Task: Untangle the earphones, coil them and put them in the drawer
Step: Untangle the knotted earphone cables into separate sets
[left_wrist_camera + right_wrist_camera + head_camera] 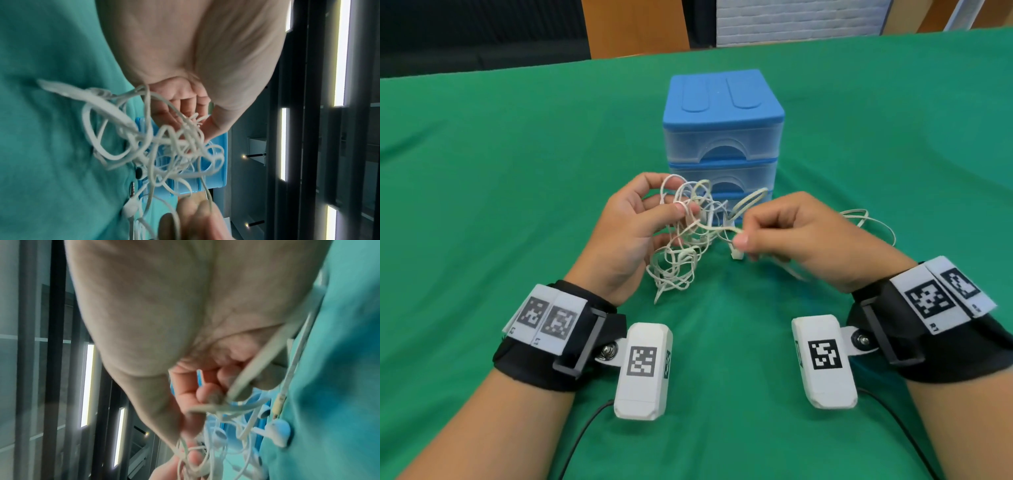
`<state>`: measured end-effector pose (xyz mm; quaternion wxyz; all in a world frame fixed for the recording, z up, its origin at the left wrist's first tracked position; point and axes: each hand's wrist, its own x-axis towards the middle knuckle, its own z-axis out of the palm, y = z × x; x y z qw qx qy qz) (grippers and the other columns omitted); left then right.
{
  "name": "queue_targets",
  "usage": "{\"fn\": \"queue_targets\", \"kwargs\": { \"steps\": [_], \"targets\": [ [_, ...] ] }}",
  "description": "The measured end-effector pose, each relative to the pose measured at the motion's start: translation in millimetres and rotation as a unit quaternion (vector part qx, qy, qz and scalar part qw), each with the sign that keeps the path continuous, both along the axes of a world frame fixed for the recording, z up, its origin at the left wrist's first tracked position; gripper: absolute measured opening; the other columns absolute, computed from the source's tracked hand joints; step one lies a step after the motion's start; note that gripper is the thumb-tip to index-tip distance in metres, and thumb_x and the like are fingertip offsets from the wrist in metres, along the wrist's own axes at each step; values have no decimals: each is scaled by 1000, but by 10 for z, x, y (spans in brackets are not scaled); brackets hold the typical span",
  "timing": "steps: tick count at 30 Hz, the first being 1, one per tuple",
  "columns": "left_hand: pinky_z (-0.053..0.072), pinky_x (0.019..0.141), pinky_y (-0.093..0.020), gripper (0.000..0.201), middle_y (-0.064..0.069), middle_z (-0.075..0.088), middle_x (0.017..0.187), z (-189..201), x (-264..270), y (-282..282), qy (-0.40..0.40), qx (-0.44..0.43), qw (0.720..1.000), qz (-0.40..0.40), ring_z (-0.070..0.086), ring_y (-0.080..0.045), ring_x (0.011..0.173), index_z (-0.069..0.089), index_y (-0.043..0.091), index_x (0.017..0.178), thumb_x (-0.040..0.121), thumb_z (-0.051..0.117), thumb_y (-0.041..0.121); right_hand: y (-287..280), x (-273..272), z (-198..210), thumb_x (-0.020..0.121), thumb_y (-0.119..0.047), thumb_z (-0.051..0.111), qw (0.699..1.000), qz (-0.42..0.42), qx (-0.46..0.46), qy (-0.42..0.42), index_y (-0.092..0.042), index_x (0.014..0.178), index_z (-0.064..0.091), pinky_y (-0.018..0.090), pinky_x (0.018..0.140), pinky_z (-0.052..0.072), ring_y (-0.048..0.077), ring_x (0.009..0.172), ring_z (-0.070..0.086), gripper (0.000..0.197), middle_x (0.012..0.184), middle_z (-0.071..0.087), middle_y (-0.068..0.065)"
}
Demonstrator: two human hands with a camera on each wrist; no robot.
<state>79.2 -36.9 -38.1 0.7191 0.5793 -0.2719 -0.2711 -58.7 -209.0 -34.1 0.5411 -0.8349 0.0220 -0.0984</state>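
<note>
A tangled bundle of white earphones (688, 240) hangs between my two hands above the green table. My left hand (640, 219) pinches strands of the knot between thumb and fingers. My right hand (753, 236) pinches one strand at the knot's right side, with a small white piece dangling just below it. A loose loop of cord (873, 222) trails behind my right hand onto the cloth. The left wrist view shows the earphones (168, 146) tangled before my fingers. In the right wrist view an earbud (277, 433) lies by the cloth. The drawer unit (722, 137) stands behind, all drawers shut.
The blue and clear plastic drawer unit sits mid-table just beyond my hands. Green cloth (482, 171) covers the table all round. A wooden panel (633, 27) and white brick wall (798, 20) stand past the far edge.
</note>
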Motion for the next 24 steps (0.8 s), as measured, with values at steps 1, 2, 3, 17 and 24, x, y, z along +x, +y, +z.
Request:
{"fn": "queue_targets", "kwargs": {
  "steps": [1, 2, 3, 17, 24],
  "targets": [
    [49, 60, -22, 26, -10, 73, 88, 1, 16, 4, 0, 1, 1000, 12, 66, -15, 72, 55, 15, 108, 94, 55, -6, -18, -1, 14, 84, -16, 67, 998, -28, 40, -27, -6, 59, 54, 20, 52, 29, 9, 51, 34, 30, 53, 46, -2],
    [48, 60, -23, 28, -10, 71, 86, -1, 32, 5, -2, 2, 1000, 23, 64, -15, 69, 52, 16, 108, 93, 52, -8, -35, -5, 33, 80, -14, 67, 993, -53, 86, -54, -6, 57, 48, 22, 51, 25, 13, 51, 30, 31, 51, 41, -1],
    [45, 60, -23, 30, -10, 70, 84, -4, 43, 5, -3, 6, 999, 32, 62, -15, 68, 50, 16, 108, 93, 50, -10, -55, -7, 50, 75, -14, 67, 985, -76, 132, -84, -7, 56, 44, 26, 51, 20, 18, 53, 24, 31, 52, 35, 4],
    [31, 56, -28, 45, -6, 53, 71, -45, 95, 4, -35, 63, 997, 28, 40, -17, 61, 70, 11, 106, 84, 36, -10, -275, -41, 133, 72, -9, 48, 861, -258, 293, -327, -21, 47, 54, 30, 65, 34, 24, 80, 54, 29, 81, 63, 10],
    [35, 44, -18, 33, 1, 53, 67, -32, 84, 21, -35, 64, 997, 24, 39, -12, 55, 70, 5, 95, 85, 39, 5, -278, -48, 133, 86, -7, 45, 834, -216, 378, -338, -14, 60, 39, 34, 70, 51, 26, 64, 56, 28, 58, 51, 8]
  ]
}}
